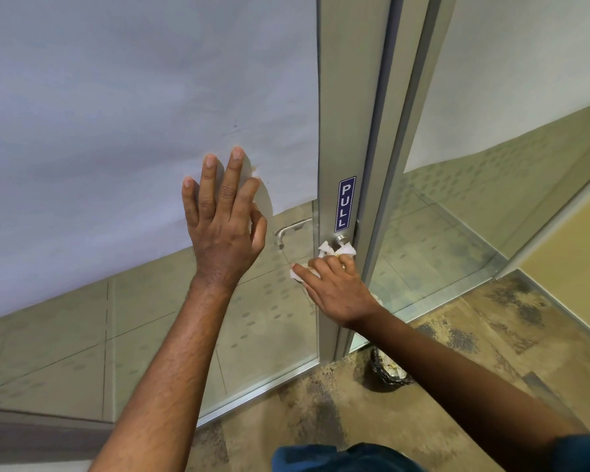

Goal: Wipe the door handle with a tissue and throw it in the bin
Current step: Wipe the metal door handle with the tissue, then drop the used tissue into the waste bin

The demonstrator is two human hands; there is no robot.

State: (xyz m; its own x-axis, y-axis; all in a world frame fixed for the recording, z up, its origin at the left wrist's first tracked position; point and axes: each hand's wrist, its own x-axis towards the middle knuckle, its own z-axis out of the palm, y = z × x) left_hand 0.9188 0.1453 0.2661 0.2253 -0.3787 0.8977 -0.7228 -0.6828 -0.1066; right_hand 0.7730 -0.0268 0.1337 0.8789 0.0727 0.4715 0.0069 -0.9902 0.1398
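Note:
My right hand (338, 287) is shut on a white tissue (326, 249), wrapped around the near door handle just below its round metal base (342, 239) on the door's metal stile. The near lever itself is hidden under the tissue and my fingers. A second silver lever handle (288, 230) shows through the glass on the far side. My left hand (223, 223) rests flat, fingers spread, on the frosted glass door panel (133, 131). A bin with a black liner (389, 371) stands on the floor near the door's foot, partly hidden by my right forearm.
A blue "PULL" sticker (344, 204) sits on the stile above the handle. The grey door frame post (399, 165) stands right of it, with a glass partition (484, 216) beyond. Mottled brown carpet (321, 420) covers the floor.

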